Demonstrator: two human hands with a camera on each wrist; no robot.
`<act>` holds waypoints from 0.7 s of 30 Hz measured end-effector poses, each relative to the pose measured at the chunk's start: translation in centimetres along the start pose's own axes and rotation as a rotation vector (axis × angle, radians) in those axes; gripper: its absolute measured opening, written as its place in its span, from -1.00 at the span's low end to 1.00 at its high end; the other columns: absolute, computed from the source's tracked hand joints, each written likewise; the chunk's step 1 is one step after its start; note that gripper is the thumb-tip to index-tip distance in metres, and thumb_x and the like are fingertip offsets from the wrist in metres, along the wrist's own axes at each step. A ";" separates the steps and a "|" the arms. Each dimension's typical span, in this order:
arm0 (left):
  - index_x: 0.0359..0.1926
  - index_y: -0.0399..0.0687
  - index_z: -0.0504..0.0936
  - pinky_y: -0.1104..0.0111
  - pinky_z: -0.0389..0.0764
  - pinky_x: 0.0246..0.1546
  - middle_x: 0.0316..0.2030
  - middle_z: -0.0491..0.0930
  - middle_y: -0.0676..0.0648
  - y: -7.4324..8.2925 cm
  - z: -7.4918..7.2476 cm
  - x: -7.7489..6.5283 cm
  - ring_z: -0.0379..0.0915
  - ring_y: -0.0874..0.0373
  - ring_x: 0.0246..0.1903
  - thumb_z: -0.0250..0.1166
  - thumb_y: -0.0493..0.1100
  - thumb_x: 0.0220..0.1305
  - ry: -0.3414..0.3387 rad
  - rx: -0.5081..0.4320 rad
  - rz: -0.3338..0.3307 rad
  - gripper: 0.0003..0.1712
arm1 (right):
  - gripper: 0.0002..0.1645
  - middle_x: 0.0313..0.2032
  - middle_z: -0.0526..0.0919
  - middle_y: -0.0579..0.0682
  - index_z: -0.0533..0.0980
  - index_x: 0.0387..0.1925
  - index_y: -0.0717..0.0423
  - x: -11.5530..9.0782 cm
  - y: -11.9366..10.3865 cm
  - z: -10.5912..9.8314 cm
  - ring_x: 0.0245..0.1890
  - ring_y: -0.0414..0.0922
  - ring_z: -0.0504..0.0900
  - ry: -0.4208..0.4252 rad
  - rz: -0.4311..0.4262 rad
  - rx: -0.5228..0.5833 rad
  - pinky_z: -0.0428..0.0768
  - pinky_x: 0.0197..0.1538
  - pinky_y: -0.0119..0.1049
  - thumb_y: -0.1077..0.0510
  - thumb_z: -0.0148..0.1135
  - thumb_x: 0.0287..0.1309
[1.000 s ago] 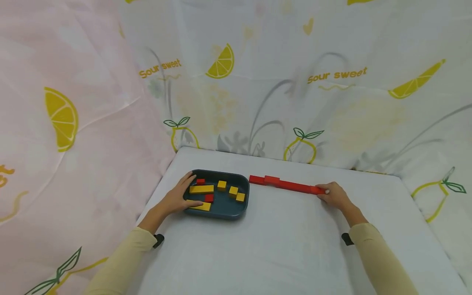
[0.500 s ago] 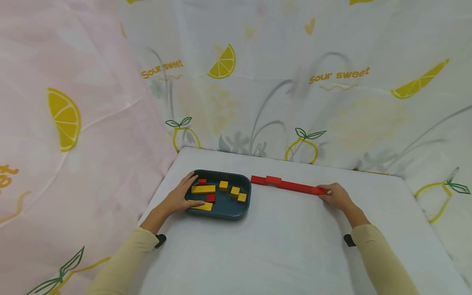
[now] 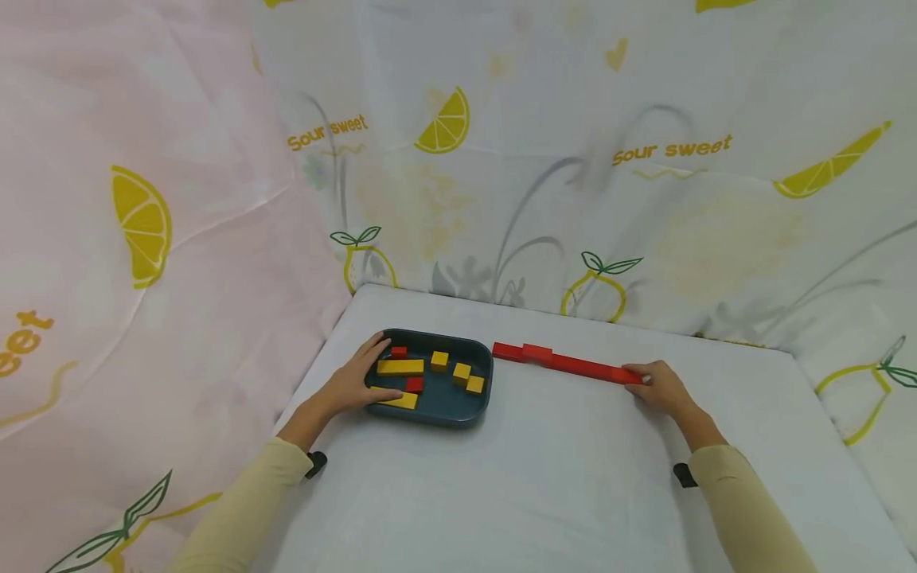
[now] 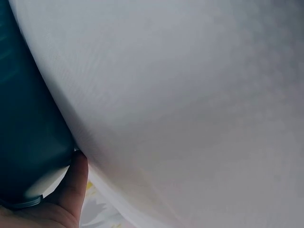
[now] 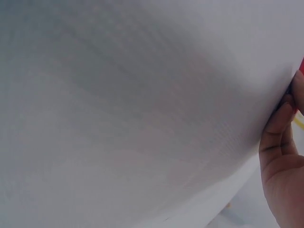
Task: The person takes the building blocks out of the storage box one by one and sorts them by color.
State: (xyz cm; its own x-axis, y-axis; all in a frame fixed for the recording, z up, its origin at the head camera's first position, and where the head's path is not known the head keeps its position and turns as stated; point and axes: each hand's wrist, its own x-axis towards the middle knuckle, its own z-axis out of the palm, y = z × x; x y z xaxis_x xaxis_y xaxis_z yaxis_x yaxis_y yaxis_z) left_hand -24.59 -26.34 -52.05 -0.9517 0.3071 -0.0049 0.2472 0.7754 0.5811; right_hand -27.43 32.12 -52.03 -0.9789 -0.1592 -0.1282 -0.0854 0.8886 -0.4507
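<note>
My left hand (image 3: 356, 382) holds the left end of a dark blue-grey tray (image 3: 469, 418), its thumb reaching over the inside. In the left wrist view, a finger (image 4: 78, 178) touches the tray's teal-looking outer side (image 4: 28, 109). Inside the tray lie long yellow blocks (image 3: 401, 367), several yellow cubes (image 3: 440, 361) and small red blocks (image 3: 414, 384). On the table to the right, red blocks form a long row (image 3: 583, 367); one block (image 3: 537, 352) sits higher than the others. My right hand (image 3: 662, 387) pinches the row's right end, mostly cut off in the right wrist view.
A white cloth covers the table (image 3: 544, 485). Its back edge meets a hanging curtain (image 3: 501, 199) printed with lemons. Another pinkish curtain side (image 3: 236, 263) hangs along the left.
The whole head view has shifted slightly, so everything appears a little farther right. Both hands keep their places on the tray and the red row.
</note>
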 end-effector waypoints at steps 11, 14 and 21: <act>0.57 0.10 -0.02 -0.30 0.21 0.32 0.59 -0.19 -0.05 0.0 0.1 0.0 -0.03 -0.18 0.50 0.43 0.38 0.00 -0.003 0.004 0.005 0.25 | -0.45 -0.02 0.50 0.40 0.49 0.22 0.27 0.1 0.0 0.3 -0.09 0.20 0.46 0.003 0.003 0.012 0.58 -0.09 0.04 0.20 0.32 0.21; 0.57 0.09 -0.02 -0.30 0.20 0.32 0.59 -0.20 -0.06 0.1 0.1 0.0 -0.05 -0.18 0.51 0.43 0.38 0.00 -0.006 0.004 0.002 0.26 | -0.45 0.00 0.49 0.40 0.48 0.23 0.27 0.1 0.0 0.3 -0.06 0.21 0.45 0.004 0.009 0.026 0.58 -0.07 0.05 0.21 0.31 0.21; 0.57 0.11 -0.02 -0.32 0.19 0.31 0.59 -0.20 -0.07 0.2 0.1 0.1 -0.04 -0.21 0.50 0.42 0.40 0.00 -0.002 0.006 -0.006 0.26 | -0.44 0.02 0.47 0.38 0.47 0.25 0.25 0.3 0.2 0.4 -0.03 0.22 0.42 0.002 0.011 0.034 0.59 -0.05 0.05 0.21 0.30 0.22</act>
State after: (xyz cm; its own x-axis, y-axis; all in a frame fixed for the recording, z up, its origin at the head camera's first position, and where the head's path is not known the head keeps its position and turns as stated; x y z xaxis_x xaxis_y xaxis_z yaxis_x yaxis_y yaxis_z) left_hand -24.63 -26.14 -52.02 -0.9529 0.3032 -0.0103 0.2421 0.7804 0.5765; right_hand -27.62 32.09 -52.54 -0.9801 -0.1486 -0.1312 -0.0686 0.8751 -0.4790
